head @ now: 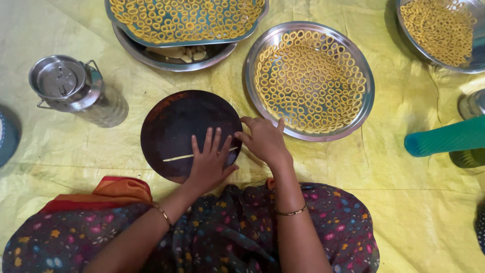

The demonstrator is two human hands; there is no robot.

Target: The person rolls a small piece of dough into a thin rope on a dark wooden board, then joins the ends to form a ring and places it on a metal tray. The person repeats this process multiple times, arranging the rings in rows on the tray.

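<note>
On dark round board (pixel 174 124), left hand (pixel 209 162) flat over dough strand (pixel 177 157)

A steel can (pixel 76 91) with a lid stood at the left on the yellow sheet (pixel 394 202); a round steel plate (pixel 365 96) of small yellow dough rings lay at the centre right; a steel tray (pixel 113 12) of rings rested on a bowl (pixel 146 58) at the top; another plate (pixel 404 25) of rings sat at the top right; a green tube (pixel 444 137) lay at the right edge.
</note>
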